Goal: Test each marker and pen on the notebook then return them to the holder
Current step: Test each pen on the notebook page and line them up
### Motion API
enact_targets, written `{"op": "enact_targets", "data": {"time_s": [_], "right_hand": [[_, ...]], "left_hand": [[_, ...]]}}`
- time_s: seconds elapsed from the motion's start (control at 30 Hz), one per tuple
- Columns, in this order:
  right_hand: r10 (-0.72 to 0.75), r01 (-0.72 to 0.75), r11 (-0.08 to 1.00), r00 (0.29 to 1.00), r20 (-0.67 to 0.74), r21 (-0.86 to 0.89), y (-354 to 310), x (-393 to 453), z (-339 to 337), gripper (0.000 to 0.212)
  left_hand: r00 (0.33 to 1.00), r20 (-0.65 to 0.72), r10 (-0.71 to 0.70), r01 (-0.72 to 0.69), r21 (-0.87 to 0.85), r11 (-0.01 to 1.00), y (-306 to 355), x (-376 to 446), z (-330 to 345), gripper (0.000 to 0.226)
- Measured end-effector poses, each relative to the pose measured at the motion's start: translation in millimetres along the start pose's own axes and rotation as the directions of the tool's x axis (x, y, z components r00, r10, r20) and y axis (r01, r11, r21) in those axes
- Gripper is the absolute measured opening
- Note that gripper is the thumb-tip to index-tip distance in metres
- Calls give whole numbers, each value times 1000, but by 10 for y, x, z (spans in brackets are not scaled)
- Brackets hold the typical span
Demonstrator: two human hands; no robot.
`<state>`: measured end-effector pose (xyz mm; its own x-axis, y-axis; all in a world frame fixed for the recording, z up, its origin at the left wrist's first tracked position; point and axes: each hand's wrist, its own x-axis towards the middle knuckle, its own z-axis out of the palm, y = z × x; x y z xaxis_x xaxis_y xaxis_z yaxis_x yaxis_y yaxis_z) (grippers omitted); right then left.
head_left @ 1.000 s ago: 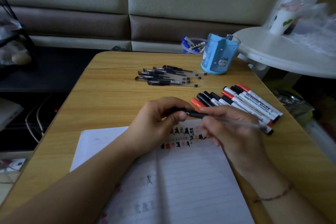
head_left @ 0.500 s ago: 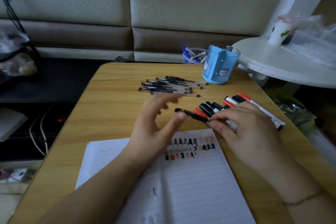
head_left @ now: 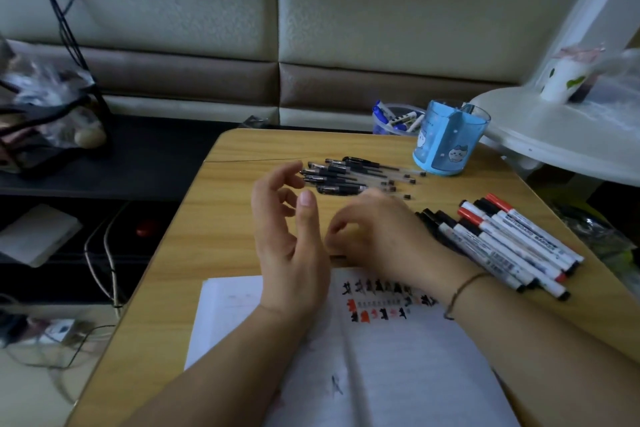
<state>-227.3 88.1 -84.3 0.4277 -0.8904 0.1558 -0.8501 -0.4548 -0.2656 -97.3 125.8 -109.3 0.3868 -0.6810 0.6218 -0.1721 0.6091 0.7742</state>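
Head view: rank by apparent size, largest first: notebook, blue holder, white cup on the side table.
1. notebook, by far the largest, though also nearest the camera.
2. blue holder.
3. white cup, smallest as seen; it sits farther back and is blurred, so true size is unsure.

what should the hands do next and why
Probably the right hand should carry whatever it has to the blue holder, or set it with the pens on the table. Its fingers are curled low near the notebook's top edge, contents hidden. The notebook already shows test marks, the left hand is free, and the holder looks empty.
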Motion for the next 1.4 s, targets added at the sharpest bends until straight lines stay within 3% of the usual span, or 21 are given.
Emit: {"op": "enact_targets", "data": {"time_s": [0.13,0.27,0.47,0.6,0.73,0.8,0.83,0.9,0.97,1.03,1.1,1.17,1.3,1.4], "right_hand": [[265,-303,936,942,-206,-180,379,126,-182,23],[403,-432,864,901,-161,-257,559,229,-199,18],[362,-405,873,911,-195,-273,603,261,-144,9],[191,-306,916,902,-386,-261,515,112,-242,11],[-39,15,998,897,-440,-59,342,-288,-435,12],[14,98,970,891,-454,222,232,-541,-506,14],[97,113,911,875,-474,396,179,-653,-529,14],[275,160,689,845,-459,707,88,-830,-526,20],[334,134,511,879,-340,849,30,-933,-463,34],[266,54,513,939,-218,857,23,-971,-361,34],[255,8,456,957,-139,890,48,-970,-279,21],[235,-24,397,969,-76,917,104,-965,-269,19],[114,-27,461,993,-29,887,219,-980,-332,26],[119,-25,496,992,-39,868,252,-1031,-420,29]], "left_hand": [[996,-15,-84,83,-55,995,-3,10,2,37],[995,-18,-98,97,-56,994,7,3,0,36],[995,-16,-100,99,-34,994,-8,9,5,32],[991,109,-81,60,190,980,-43,2,-1,30],[965,262,-18,-130,537,834,-41,-55,70,40],[948,314,42,-232,595,769,-52,-54,74,27],[927,366,78,-289,567,771,-61,-49,59,23],[849,516,114,-359,406,841,-38,-39,36,25],[759,639,121,-378,282,882,36,-46,43,30],[659,735,160,-435,198,878,98,-69,56,29],[571,800,183,-470,136,872,108,-102,45,25],[535,830,158,-463,132,877,93,-103,23,24],[544,818,188,-455,100,885,89,-103,13,25],[615,781,112,-275,79,958,73,-87,-5,35]]}}
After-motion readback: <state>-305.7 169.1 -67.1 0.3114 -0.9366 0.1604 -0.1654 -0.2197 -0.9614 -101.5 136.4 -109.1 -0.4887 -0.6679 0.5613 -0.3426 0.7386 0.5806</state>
